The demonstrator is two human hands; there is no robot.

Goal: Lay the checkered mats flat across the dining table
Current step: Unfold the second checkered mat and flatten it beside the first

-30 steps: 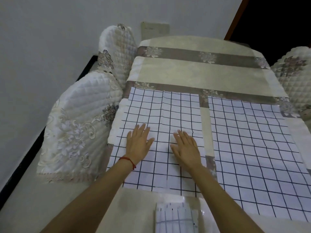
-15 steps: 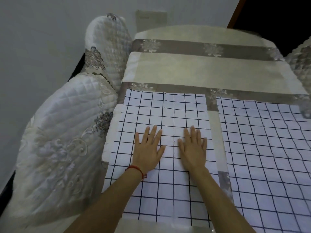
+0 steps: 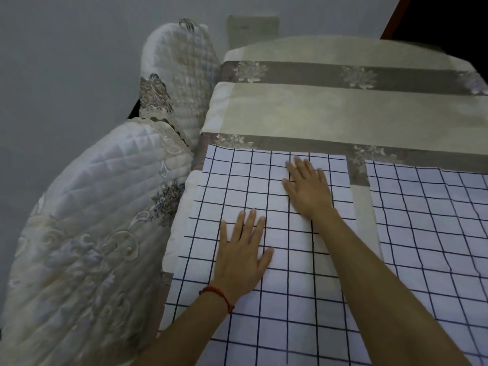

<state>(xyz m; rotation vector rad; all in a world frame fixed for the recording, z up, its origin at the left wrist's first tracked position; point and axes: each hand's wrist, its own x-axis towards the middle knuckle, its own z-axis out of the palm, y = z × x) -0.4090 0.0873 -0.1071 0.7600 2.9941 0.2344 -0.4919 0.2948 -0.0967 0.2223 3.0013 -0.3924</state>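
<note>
- Head view: the left hand (image 3: 241, 256) lies palm down, fingers straight and slightly spread, pressing the left checkered mat (image 3: 266, 260) near its middle.
- The right hand (image 3: 307, 187) is also flat with fingers extended, resting further up the same mat close to its far edge.
- Both forearms reach forward from the lower frame; a red string bracelet (image 3: 217, 295) circles the left wrist.
- This mat lies flat on the dining table (image 3: 330, 109); a second checkered mat (image 3: 433, 220) lies just beside it, a strip of tablecloth between.
- Two quilted chair covers (image 3: 87, 233) stand at the table's left.
- No readable writing shows.
</note>
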